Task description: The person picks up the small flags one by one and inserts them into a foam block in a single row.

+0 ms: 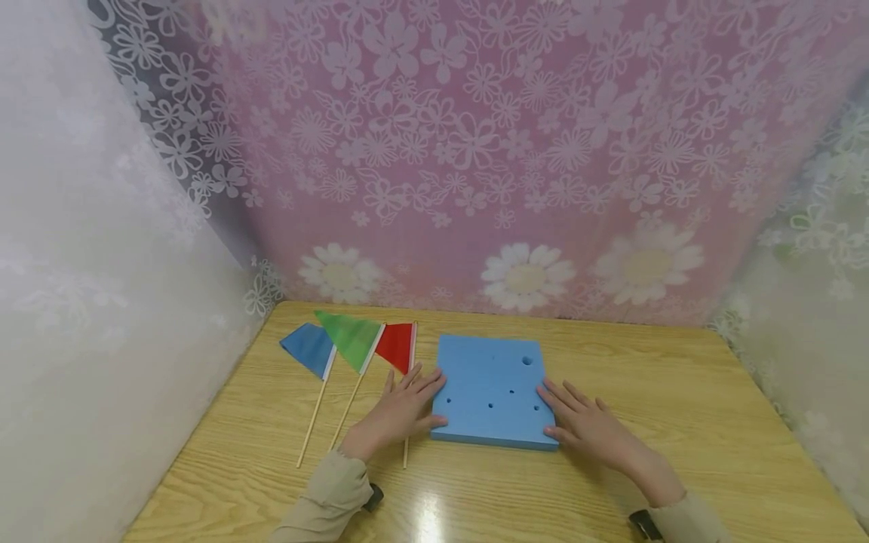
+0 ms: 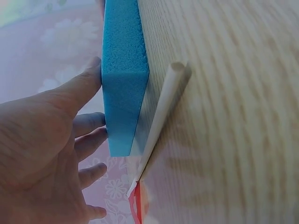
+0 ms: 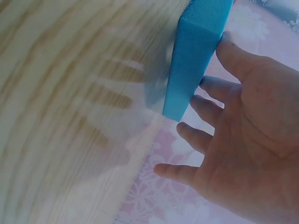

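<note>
A flat blue foam block (image 1: pixel 485 377) with several small holes and one larger hole lies on the table. My left hand (image 1: pixel 397 411) rests its fingertips and thumb on the block's left edge, fingers spread. At the right edge my right hand (image 1: pixel 594 430) touches it the same way, its fingers nearly straight. Left of the block lie three small pennants on wooden sticks: a blue flag (image 1: pixel 310 349), a green flag (image 1: pixel 351 339) and a red flag (image 1: pixel 397 345). The red flag's stick (image 2: pixel 161 109) passes under my left hand, beside the foam.
The wooden table (image 1: pixel 665 377) has a floral pink cloth (image 1: pixel 462 151) hanging behind it. Pale cloths (image 1: pixel 102 302) stand along the left and right sides. Light glares off the tabletop near the front.
</note>
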A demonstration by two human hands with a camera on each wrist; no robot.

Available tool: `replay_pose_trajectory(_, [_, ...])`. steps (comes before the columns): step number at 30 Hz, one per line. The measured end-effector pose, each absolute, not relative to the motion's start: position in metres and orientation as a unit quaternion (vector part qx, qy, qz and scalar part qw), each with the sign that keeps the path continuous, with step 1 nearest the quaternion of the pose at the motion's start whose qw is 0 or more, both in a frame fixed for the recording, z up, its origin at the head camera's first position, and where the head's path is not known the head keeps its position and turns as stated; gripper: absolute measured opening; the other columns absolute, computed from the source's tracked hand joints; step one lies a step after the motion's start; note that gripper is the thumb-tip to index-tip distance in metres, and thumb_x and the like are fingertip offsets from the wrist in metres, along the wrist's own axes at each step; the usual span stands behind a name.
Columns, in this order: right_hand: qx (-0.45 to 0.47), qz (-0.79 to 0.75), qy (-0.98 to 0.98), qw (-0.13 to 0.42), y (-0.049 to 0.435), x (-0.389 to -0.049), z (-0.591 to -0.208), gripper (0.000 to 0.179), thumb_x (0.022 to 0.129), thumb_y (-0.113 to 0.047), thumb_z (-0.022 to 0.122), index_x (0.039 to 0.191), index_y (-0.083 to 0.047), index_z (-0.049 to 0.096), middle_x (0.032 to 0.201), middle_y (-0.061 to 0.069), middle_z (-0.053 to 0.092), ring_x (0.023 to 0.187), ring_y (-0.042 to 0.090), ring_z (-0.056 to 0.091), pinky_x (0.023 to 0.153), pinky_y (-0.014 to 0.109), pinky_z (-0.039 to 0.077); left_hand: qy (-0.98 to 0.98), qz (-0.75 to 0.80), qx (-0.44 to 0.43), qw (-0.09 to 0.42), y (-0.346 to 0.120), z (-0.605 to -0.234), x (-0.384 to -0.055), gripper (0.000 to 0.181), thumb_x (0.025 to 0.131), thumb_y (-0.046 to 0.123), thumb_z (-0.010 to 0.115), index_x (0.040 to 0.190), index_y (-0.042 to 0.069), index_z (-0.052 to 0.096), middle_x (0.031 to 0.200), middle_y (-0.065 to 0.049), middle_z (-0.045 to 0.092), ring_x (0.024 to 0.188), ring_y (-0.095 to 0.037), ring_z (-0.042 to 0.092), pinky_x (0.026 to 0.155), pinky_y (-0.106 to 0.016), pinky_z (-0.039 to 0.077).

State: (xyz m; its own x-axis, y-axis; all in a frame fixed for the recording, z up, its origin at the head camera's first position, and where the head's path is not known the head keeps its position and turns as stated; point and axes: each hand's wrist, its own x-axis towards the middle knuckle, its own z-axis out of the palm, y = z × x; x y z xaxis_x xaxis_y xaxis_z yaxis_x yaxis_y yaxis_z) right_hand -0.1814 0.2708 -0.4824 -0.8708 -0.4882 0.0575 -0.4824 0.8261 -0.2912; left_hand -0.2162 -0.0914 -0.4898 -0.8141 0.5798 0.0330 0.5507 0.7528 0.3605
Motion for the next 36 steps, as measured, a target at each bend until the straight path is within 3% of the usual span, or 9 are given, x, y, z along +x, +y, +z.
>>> replay_pose_trajectory(14, [-0.253,-0.146,0.956,0.003,0.271,-0.182,-0.480,0.067,0.100,-0.043,0.060,0.155,-0.008,0.042,0.161,0.015,0.037,0.145,0.048,0.032,0.103,0.080,0.029,0.933,0.198,0.296,0.050,-0.091,-0.490,-0.223,0.074,0.098,0.049,0.062,0.157,0.013,0.038,0.164,-0.005,0.034,0.154,-0.038,0.015,0.117,-0.073,0.009])
replay_pose_trajectory(17, [-0.254,-0.144,0.957,0.002,0.270,-0.183,-0.479,0.067,0.100,-0.042,0.061,0.154,-0.008,0.043,0.160,0.015,0.038,0.144,0.048,0.033,0.102,0.080,0.030,0.928,0.227,0.291,0.043,-0.092,-0.487,-0.228,0.067,0.100,0.046,0.061,0.154,0.011,0.044,0.160,-0.006,0.041,0.152,-0.039,0.022,0.117,-0.072,0.015])
replay_pose_trajectory(21, [-0.255,-0.145,0.956,0.003,0.270,-0.184,-0.480,0.067,0.100,-0.042,0.061,0.154,-0.008,0.042,0.160,0.015,0.038,0.144,0.048,0.034,0.103,0.079,0.030,0.915,0.289,0.280,0.028,-0.096,-0.481,-0.236,0.055,0.103,0.039,0.058,0.149,0.009,0.051,0.151,-0.007,0.052,0.144,-0.036,0.040,0.116,-0.059,0.033])
replay_pose_trajectory(23, [-0.256,-0.147,0.955,0.004,0.271,-0.184,-0.480,0.068,0.100,-0.043,0.061,0.155,-0.008,0.042,0.160,0.015,0.038,0.144,0.049,0.034,0.103,0.079,0.030,0.911,0.316,0.264,0.018,-0.098,-0.477,-0.239,0.051,0.104,0.037,0.057,0.147,0.010,0.054,0.142,-0.008,0.060,0.132,-0.033,0.055,0.109,-0.052,0.045])
replay_pose_trajectory(26, [-0.258,-0.147,0.955,0.004,0.271,-0.184,-0.480,0.068,0.100,-0.043,0.061,0.155,-0.008,0.042,0.160,0.015,0.038,0.144,0.049,0.034,0.102,0.080,0.030,0.913,0.339,0.225,-0.019,-0.101,-0.475,-0.243,0.044,0.104,0.035,0.059,0.141,0.012,0.061,0.130,-0.006,0.067,0.115,-0.026,0.065,0.097,-0.045,0.054])
replay_pose_trajectory(30, [-0.256,-0.149,0.955,0.004,0.271,-0.183,-0.480,0.068,0.099,-0.042,0.062,0.154,-0.007,0.042,0.160,0.016,0.038,0.144,0.049,0.033,0.102,0.080,0.029,0.920,0.349,0.169,-0.058,-0.103,-0.474,-0.245,0.031,0.102,0.028,0.063,0.126,0.010,0.070,0.117,-0.004,0.073,0.099,-0.020,0.069,0.083,-0.037,0.058])
replay_pose_trajectory(36, [-0.253,-0.157,0.955,0.009,0.270,-0.181,-0.479,0.068,0.100,-0.043,0.061,0.155,-0.007,0.042,0.160,0.016,0.037,0.145,0.049,0.032,0.102,0.080,0.029,0.920,0.379,0.094,-0.026,-0.107,-0.482,-0.245,0.012,0.097,0.012,0.069,0.104,0.004,0.073,0.091,-0.005,0.071,0.077,-0.018,0.065,0.066,-0.027,0.055])
